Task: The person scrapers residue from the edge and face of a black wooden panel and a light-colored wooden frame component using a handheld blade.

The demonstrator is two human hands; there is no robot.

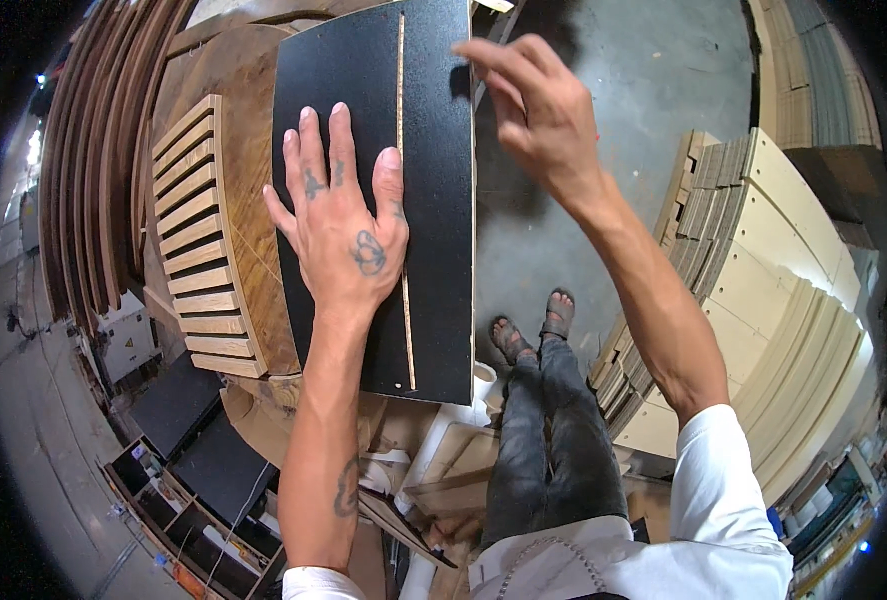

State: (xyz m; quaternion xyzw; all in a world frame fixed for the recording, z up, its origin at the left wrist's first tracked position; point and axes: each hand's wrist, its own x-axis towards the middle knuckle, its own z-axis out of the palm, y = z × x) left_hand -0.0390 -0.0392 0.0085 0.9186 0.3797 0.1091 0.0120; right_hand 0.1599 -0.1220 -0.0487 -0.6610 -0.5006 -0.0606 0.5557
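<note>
My left hand (349, 225) lies flat on a black board (439, 200), its fingers spread and nothing in its grip. A narrow groove (401, 80) showing pale wood runs lengthwise along the board, passing beside my left thumb. Over the board's right edge my right hand (539, 105) is raised, index finger stretched toward the black surface and the other fingers loosely bent. No held thing shows in it. Whether that index fingertip touches the board I cannot tell. A slatted wooden panel (192, 235) rests left of the board, on a brown wooden tabletop (264, 220).
Stacks of cream and grey panels (764, 280) stand on the right. Long curved brown strips (99, 150) lean at the far left. Below the tabletop are a compartmented box (179, 520) and dark panels (214, 460). My sandalled feet (534, 325) stand on the grey floor.
</note>
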